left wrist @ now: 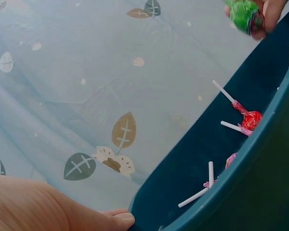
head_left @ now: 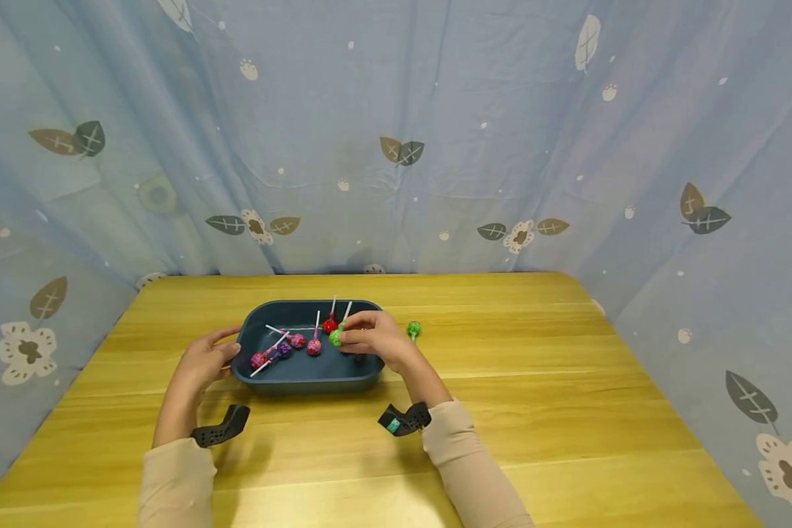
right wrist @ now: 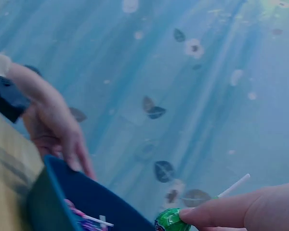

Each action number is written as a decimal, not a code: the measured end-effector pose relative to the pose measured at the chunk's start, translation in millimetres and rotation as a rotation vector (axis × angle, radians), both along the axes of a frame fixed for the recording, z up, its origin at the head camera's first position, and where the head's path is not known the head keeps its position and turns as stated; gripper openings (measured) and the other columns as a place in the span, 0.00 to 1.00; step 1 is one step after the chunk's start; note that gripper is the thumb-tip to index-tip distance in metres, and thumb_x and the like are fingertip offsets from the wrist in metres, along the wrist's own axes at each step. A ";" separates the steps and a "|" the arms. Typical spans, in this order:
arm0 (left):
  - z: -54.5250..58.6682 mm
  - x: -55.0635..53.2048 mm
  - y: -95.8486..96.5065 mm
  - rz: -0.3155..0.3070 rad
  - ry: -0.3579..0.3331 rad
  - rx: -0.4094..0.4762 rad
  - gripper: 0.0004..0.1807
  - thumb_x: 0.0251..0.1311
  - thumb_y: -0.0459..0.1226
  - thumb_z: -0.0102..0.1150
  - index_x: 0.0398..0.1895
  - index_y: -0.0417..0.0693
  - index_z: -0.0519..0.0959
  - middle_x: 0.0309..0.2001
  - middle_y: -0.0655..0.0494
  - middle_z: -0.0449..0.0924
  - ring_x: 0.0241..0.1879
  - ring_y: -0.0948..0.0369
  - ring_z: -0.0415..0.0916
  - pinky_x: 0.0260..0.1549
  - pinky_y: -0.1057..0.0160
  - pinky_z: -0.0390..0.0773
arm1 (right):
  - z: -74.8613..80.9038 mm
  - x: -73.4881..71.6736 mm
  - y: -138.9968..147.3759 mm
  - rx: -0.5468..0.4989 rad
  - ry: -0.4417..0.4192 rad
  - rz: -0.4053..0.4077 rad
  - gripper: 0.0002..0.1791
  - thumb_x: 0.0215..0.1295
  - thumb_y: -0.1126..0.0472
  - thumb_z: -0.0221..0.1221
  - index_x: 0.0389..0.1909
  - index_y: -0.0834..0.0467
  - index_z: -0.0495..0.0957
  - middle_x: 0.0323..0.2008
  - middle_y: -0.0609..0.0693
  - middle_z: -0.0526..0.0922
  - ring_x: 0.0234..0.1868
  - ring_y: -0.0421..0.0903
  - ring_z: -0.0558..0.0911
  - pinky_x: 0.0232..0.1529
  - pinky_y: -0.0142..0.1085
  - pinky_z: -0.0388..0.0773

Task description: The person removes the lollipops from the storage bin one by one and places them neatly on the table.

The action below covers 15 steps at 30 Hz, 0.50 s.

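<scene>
A dark blue plastic box (head_left: 306, 386) stands on the table. My left hand (head_left: 203, 361) grips its left end, with the thumb (left wrist: 121, 221) on the rim in the left wrist view. Over the box's right side, my right hand (head_left: 378, 339) pinches a green-wrapped lollipop (right wrist: 172, 220), its white stick pointing up. Inside the box lie several lollipops: a red one (head_left: 329, 325), a pink one (head_left: 313, 347), a purple one (head_left: 284, 350) and others to the left. Part of the box's right end is hidden behind the right hand.
Another green lollipop (head_left: 413, 328) lies on the yellow wood-grain table (head_left: 534, 381), just right of the box. A light blue patterned curtain (head_left: 343, 161) hangs behind the table and along both sides.
</scene>
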<state>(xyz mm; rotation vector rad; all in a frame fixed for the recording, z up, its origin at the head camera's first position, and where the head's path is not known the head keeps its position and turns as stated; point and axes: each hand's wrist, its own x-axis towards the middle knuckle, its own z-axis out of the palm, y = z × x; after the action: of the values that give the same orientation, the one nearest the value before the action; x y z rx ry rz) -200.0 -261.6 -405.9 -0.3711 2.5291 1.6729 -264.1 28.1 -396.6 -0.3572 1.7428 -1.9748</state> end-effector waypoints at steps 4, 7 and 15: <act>0.4 -0.2 -0.4 -0.005 0.006 0.009 0.27 0.72 0.33 0.44 0.72 0.33 0.56 0.61 0.28 0.67 0.36 0.62 0.78 0.32 0.64 0.78 | 3.9 -4.5 16.6 -0.023 0.030 -0.043 0.10 0.65 0.75 0.56 0.46 0.73 0.74 0.40 0.57 0.77 0.39 0.48 0.83 0.53 0.51 0.72; 0.0 -0.3 -0.2 -0.002 0.006 0.008 0.27 0.72 0.32 0.43 0.72 0.34 0.56 0.61 0.28 0.67 0.38 0.59 0.79 0.32 0.65 0.78 | 5.7 -8.5 26.9 -0.069 0.039 -0.069 0.08 0.65 0.76 0.56 0.44 0.72 0.74 0.40 0.57 0.77 0.39 0.48 0.83 0.53 0.52 0.72; -0.2 -0.7 -0.9 0.002 0.002 -0.010 0.28 0.72 0.33 0.43 0.72 0.33 0.56 0.62 0.28 0.66 0.42 0.56 0.79 0.32 0.65 0.78 | 9.0 -16.3 53.9 -0.155 0.031 -0.112 0.10 0.65 0.77 0.55 0.47 0.73 0.73 0.41 0.57 0.76 0.41 0.50 0.81 0.54 0.55 0.70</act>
<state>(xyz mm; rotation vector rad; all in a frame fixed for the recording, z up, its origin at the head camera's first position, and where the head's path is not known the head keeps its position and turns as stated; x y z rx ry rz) -200.8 -262.4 -406.1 -0.3734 2.5407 1.6632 -280.4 82.0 -387.5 -0.3506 1.6657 -2.2022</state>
